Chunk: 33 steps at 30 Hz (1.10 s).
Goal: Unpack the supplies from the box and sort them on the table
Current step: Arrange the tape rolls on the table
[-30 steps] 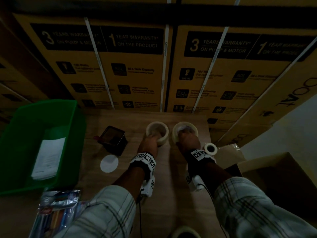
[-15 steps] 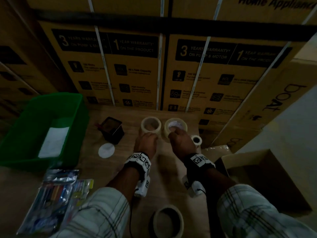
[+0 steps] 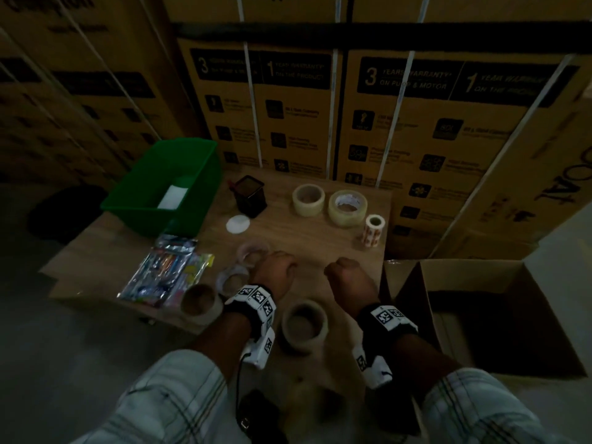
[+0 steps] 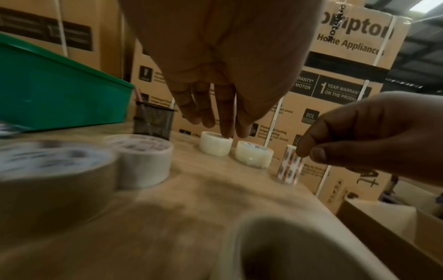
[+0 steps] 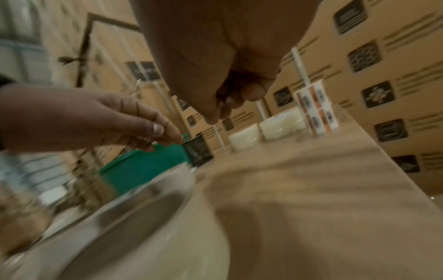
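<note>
L hand [image 3: 275,267] hangs over the table [image 3: 320,251] w/ fingers loose, gripping nothing; R hand [image 3: 347,274] beside it, fingers curled in, also empty. Two clear tape rolls [image 3: 326,203] sit side by side at table's far edge, sticker roll [image 3: 373,230] upright just R of them. Open cardboard box [image 3: 480,315] stands off table's R side

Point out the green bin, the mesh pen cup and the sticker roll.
green bin [image 3: 134,205]: head view, near wall.
mesh pen cup [image 3: 253,201]: head view, front side.
sticker roll [image 3: 371,233]: head view, printed side.
</note>
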Tool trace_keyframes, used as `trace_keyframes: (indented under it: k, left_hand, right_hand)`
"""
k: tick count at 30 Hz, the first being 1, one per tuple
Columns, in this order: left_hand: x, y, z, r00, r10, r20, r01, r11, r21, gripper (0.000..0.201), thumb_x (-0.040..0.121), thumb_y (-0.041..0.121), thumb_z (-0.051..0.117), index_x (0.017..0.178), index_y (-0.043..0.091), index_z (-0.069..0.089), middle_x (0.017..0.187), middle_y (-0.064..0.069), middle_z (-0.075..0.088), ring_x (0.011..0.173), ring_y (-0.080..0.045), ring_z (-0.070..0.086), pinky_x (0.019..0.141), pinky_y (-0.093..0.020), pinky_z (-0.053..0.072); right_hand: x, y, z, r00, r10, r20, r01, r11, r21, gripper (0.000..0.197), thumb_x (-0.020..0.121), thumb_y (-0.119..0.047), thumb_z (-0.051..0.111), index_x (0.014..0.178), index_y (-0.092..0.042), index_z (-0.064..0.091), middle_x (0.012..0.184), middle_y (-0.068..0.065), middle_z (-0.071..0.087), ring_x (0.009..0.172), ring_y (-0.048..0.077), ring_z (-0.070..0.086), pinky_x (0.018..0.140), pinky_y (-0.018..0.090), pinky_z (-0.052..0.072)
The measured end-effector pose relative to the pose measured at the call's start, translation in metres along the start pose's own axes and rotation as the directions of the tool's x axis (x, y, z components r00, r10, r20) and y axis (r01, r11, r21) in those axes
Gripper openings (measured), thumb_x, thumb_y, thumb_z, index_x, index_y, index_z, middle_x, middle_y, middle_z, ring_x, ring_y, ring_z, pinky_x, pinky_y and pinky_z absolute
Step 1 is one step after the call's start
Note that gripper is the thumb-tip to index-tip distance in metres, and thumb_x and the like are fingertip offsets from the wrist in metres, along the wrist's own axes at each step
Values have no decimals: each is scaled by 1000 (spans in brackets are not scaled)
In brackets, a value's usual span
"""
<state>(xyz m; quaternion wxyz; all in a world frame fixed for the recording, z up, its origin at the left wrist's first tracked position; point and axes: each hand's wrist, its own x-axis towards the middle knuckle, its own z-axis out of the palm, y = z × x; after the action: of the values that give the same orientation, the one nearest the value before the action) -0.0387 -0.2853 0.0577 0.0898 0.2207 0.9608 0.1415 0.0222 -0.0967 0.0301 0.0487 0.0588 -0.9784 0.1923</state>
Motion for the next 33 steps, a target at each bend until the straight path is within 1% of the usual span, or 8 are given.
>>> trace_keyframes:
  k: [4,8,11,14,21,24,28,33]
  left_hand:
    - [-34,1,1,999,-33,9,34,999,-41,34,90,20,41,112,11,65,119,-7,65,112,-27,57,97,-33,42]
    - [-63,-1,12,994,-91,60,93,995,-41,37,95,19,43,129,17,55,133,-5,58,121,-25,53,103,-37,42]
    - [-82,0,20,986,-126,111,138,984,-114,34,98,26,39,126,17,57,129,-5,59,119,-27,54,102,-39,43]
    - [-97,-8,30,983,-110,150,135,977,-165,34,96,35,39,113,20,64,118,-5,66,109,-27,61,96,-39,47]
    - [-116,-28,32,984,-82,159,123,956,-268,40,92,46,38,115,28,66,120,1,68,110,-22,62,98,-37,47]
    - [-118,-35,25,974,-105,201,156,953,-259,47,89,48,34,118,27,64,124,-2,65,112,-25,60,98,-41,47]
    - [-120,-42,12,984,-57,167,101,958,-269,44,91,44,36,121,27,62,126,-1,64,115,-25,59,98,-40,47]
    - [-110,-55,4,991,5,132,27,969,-244,32,99,25,42,121,15,64,127,-7,63,115,-27,58,97,-34,44]
  right_hand:
    - [-24,-16,8,995,-77,71,78,997,-11,12,80,-10,60,91,-11,66,86,14,62,81,37,60,65,39,50]
    - [-43,-33,17,973,-130,188,137,990,-26,15,84,-17,55,94,-10,64,93,14,59,90,36,56,72,40,46]
    - [-55,-43,28,966,-155,205,152,988,27,24,86,-21,55,106,-12,64,98,13,61,93,35,56,75,39,46]
    - [-66,-51,37,958,-133,256,124,991,49,35,88,-31,54,120,-16,58,115,11,61,103,33,55,83,38,47]
    - [-75,-70,33,916,-90,392,131,988,-79,45,83,-34,62,123,-16,60,147,11,41,127,36,42,101,40,39]
    - [-74,-79,32,903,-18,429,95,983,-158,44,86,-34,59,127,-16,58,146,12,41,134,33,34,107,37,32]
    - [-67,-92,23,924,-5,381,74,983,-166,40,87,-31,59,122,-14,61,139,12,50,127,32,41,103,35,35]
    - [-53,-105,11,955,-15,296,66,984,-164,38,86,-31,60,121,-16,62,133,11,55,122,33,45,98,37,38]
